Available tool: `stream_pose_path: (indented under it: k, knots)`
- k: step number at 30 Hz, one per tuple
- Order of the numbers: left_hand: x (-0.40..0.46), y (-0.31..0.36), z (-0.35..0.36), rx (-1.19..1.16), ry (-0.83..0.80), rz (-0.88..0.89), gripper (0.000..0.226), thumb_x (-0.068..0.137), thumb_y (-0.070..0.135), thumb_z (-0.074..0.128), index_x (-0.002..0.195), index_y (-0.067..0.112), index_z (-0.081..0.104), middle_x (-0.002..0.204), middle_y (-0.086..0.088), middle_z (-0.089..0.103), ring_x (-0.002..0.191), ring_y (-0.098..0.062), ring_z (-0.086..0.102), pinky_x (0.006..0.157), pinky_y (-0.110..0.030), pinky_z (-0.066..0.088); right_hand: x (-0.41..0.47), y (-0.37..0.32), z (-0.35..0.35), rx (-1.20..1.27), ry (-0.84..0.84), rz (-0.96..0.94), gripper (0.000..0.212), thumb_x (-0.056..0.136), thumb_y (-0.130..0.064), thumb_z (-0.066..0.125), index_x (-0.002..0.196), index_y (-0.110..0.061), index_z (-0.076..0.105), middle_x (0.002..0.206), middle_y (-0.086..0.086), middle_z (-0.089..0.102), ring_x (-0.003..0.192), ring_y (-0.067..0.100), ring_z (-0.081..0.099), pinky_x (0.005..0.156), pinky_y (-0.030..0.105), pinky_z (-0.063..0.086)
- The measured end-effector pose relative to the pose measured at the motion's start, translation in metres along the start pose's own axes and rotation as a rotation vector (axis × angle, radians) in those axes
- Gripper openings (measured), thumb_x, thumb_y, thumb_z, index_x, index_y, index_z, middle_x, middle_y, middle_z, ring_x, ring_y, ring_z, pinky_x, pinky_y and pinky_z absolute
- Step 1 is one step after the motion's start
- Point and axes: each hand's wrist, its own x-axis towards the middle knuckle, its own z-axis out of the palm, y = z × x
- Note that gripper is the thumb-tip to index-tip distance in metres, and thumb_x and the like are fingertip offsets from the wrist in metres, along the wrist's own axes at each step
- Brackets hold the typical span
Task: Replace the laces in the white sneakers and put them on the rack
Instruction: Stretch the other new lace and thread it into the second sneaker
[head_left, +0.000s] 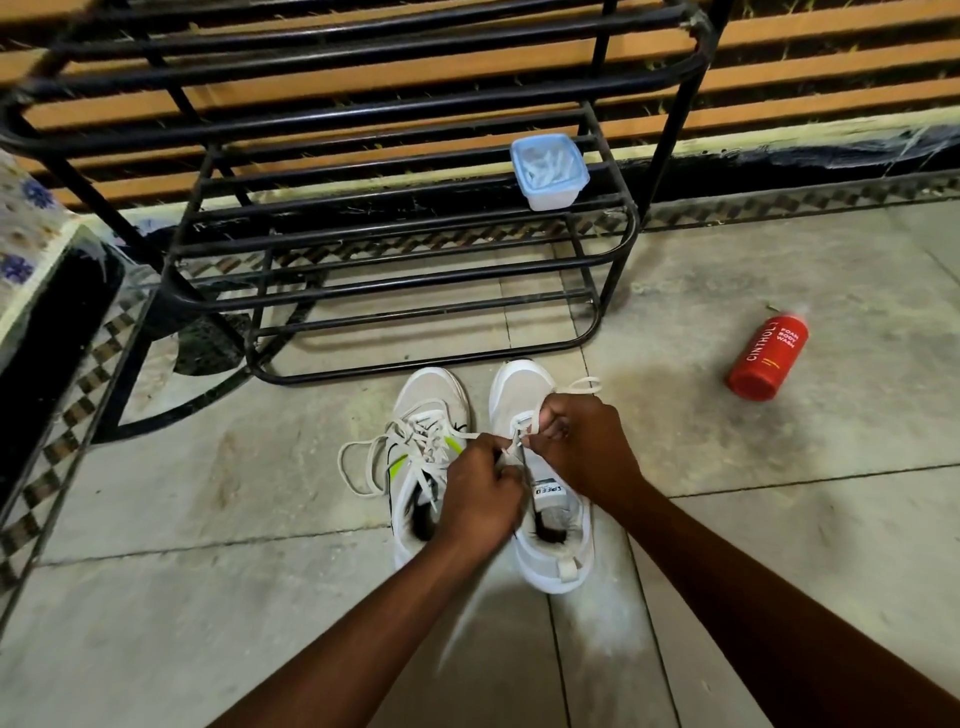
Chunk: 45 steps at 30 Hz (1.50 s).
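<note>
Two white sneakers stand side by side on the tiled floor, toes toward the black metal rack (618, 249). The left sneaker (423, 410) has a green stripe and loose off-white laces (358, 462) spilling out to its left. Over the right sneaker (522, 395), my left hand (483, 493) and my right hand (582, 441) each pinch its lace (519, 439) near the middle eyelets. One lace end (582, 385) loops out past my right hand. Both hands cover most of that shoe's lacing.
A clear plastic box with a blue rim (548, 171) sits on a middle shelf of the rack, at its right end. A red Cinthol bottle (768, 356) lies on the floor to the right. A low patterned ledge (31, 249) runs along the left.
</note>
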Motion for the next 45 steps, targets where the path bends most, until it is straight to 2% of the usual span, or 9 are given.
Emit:
stream_pose_path:
  k: [3, 9, 16, 22, 25, 28, 34, 42, 45]
  knots:
    - [-0.001, 0.003, -0.001, 0.027, -0.024, 0.010, 0.049, 0.085, 0.025, 0.051, 0.132, 0.016, 0.064, 0.117, -0.004, 0.071, 0.104, -0.024, 0.068, 0.091, -0.035, 0.055, 0.007, -0.002, -0.003, -0.061, -0.035, -0.029, 0.025, 0.063, -0.005, 0.081, 0.065, -0.014, 0.059, 0.055, 0.001, 0.061, 0.056, 0.016, 0.060, 0.065, 0.036, 0.053]
    - [-0.002, 0.008, -0.001, 0.002, -0.018, 0.019, 0.041, 0.089, 0.018, 0.053, 0.128, 0.013, 0.066, 0.111, -0.007, 0.071, 0.100, -0.025, 0.067, 0.087, -0.036, 0.055, 0.003, 0.004, 0.007, -0.079, 0.011, -0.061, 0.019, 0.060, -0.005, 0.076, 0.062, -0.010, 0.058, 0.053, 0.004, 0.055, 0.055, 0.023, 0.056, 0.057, 0.039, 0.049]
    - [-0.001, 0.006, 0.000, -0.147, -0.042, -0.047, 0.049, 0.067, 0.022, 0.045, 0.110, 0.015, 0.069, 0.079, -0.007, 0.072, 0.060, -0.026, 0.068, 0.061, -0.043, 0.059, 0.006, 0.004, 0.002, -0.111, -0.099, -0.044, 0.015, 0.064, -0.010, 0.079, 0.060, -0.017, 0.065, 0.055, -0.003, 0.061, 0.058, 0.017, 0.061, 0.061, 0.034, 0.052]
    - [-0.001, 0.002, 0.001, -0.092, -0.034, 0.013, 0.047, 0.071, 0.026, 0.047, 0.111, 0.017, 0.069, 0.084, -0.011, 0.072, 0.070, -0.032, 0.069, 0.067, -0.052, 0.060, 0.005, -0.002, 0.004, -0.089, -0.054, -0.098, 0.010, 0.056, -0.016, 0.059, 0.049, -0.014, 0.053, 0.044, 0.001, 0.043, 0.049, 0.017, 0.042, 0.049, 0.020, 0.034]
    - [-0.002, 0.004, 0.001, -0.045, -0.014, 0.077, 0.025, 0.072, 0.020, 0.045, 0.087, 0.023, 0.065, 0.085, -0.018, 0.070, 0.079, -0.034, 0.067, 0.073, -0.052, 0.056, 0.008, -0.008, 0.005, -0.141, -0.091, -0.216, 0.018, 0.052, -0.016, 0.056, 0.048, -0.013, 0.038, 0.047, 0.007, 0.033, 0.049, 0.027, 0.033, 0.047, 0.032, 0.033]
    - [0.001, 0.004, 0.000, -0.018, -0.034, 0.104, 0.029, 0.072, 0.018, 0.046, 0.090, 0.011, 0.068, 0.084, -0.015, 0.070, 0.081, -0.031, 0.066, 0.075, -0.052, 0.055, 0.008, -0.006, 0.005, -0.135, -0.106, -0.216, 0.016, 0.054, -0.016, 0.057, 0.048, -0.018, 0.043, 0.047, 0.004, 0.048, 0.049, 0.026, 0.046, 0.049, 0.037, 0.041]
    - [0.001, 0.008, -0.003, -0.139, -0.108, 0.035, 0.023, 0.070, 0.016, 0.052, 0.083, 0.026, 0.067, 0.081, -0.020, 0.072, 0.062, -0.037, 0.067, 0.061, -0.053, 0.057, 0.009, -0.004, -0.001, -0.044, -0.182, -0.163, 0.016, 0.065, -0.002, 0.068, 0.064, -0.016, 0.075, 0.070, -0.008, 0.074, 0.069, 0.008, 0.071, 0.066, 0.031, 0.056]
    - [0.006, 0.005, -0.003, -0.203, -0.143, -0.048, 0.032, 0.069, 0.019, 0.052, 0.095, 0.022, 0.071, 0.073, -0.014, 0.072, 0.054, -0.024, 0.061, 0.057, -0.045, 0.054, 0.011, -0.008, 0.006, -0.165, -0.129, -0.083, 0.031, 0.063, -0.022, 0.066, 0.054, -0.030, 0.037, 0.049, -0.006, 0.044, 0.054, 0.016, 0.043, 0.057, 0.028, 0.038]
    - [0.006, 0.005, -0.002, -0.210, -0.141, -0.066, 0.034, 0.070, 0.018, 0.053, 0.097, 0.023, 0.072, 0.071, -0.009, 0.072, 0.054, -0.023, 0.061, 0.058, -0.041, 0.054, 0.005, -0.006, 0.009, -0.199, -0.089, -0.074, 0.018, 0.069, -0.030, 0.061, 0.058, -0.032, 0.046, 0.062, -0.004, 0.053, 0.065, 0.023, 0.052, 0.063, 0.034, 0.047]
